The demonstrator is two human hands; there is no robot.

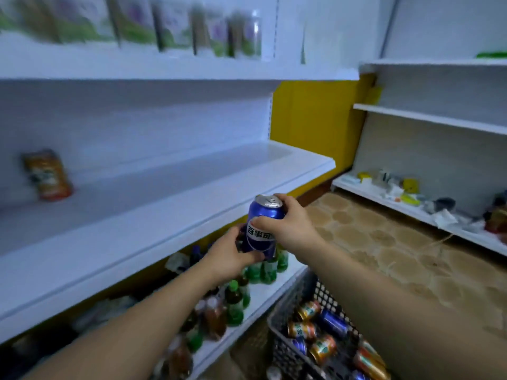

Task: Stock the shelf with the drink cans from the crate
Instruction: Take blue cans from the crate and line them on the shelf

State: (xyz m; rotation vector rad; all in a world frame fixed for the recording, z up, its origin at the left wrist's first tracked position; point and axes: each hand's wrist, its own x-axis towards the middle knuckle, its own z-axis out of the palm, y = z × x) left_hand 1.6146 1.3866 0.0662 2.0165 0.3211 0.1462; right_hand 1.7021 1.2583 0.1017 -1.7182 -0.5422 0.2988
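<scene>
Both hands hold one blue can (263, 223) upright in the air, just in front of the front edge of the middle shelf (164, 204). The left hand (230, 256) takes the can from below: its grip is closed around the lower part, with the fingers curled behind. The right hand (288, 226) takes it from the side near the top: its grip is also closed on the can, with the thumb across the label and the fingers by the lid.

The can does not touch the shelf. On this shelf, far to the left, one orange can (48, 175) stands; it is blurred.

The crate (285, 346) is dark and stands low at the right, under the right arm. In it lie more cans (310, 330), orange and blue, on their sides. On the lower shelf (263, 297) beside the crate stand green and brown bottles (236, 303).
</scene>
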